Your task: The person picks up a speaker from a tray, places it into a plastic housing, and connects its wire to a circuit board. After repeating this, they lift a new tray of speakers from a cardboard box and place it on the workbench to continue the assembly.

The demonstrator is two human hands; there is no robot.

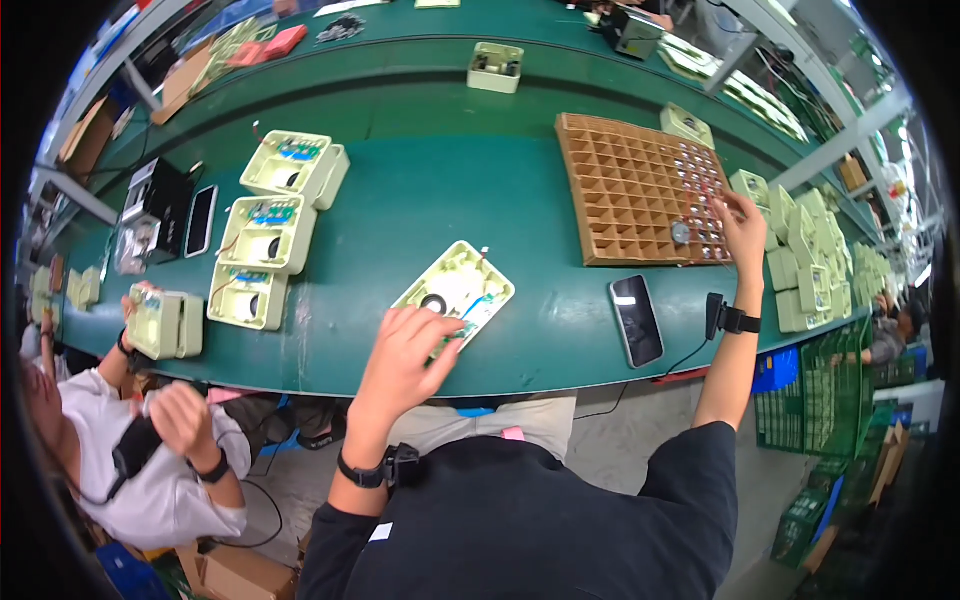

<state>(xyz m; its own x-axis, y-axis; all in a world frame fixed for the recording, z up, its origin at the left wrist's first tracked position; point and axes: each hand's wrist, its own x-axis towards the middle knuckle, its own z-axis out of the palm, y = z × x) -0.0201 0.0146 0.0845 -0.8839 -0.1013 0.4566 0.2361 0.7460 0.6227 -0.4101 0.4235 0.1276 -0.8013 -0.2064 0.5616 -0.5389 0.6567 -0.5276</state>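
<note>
My left hand (pixel 400 352) is closed in a pinch over the near side of an open cream plastic housing (pixel 457 262). Between its fingertips is a small green circuit board (pixel 463 331), mostly covered by the fingers. Inside the housing are a black ring-shaped part (pixel 433 303) and blue and white wires. My right hand (pixel 742 228) reaches to the right end of a brown cardboard divider tray (pixel 590 200), fingers pinched together among small round parts with red wires. Whatever that pinch holds is too small to make out. A round grey part (pixel 682 233) sits in the tray near the hand.
Several cream housings with boards (pixel 262 232) stand left; more are stacked (pixel 800 235) at the right. A phone (pixel 637 320) lies before the tray, another phone (pixel 201 220) at the left. A co-worker (pixel 150 460) handles a housing (pixel 160 322) at the left.
</note>
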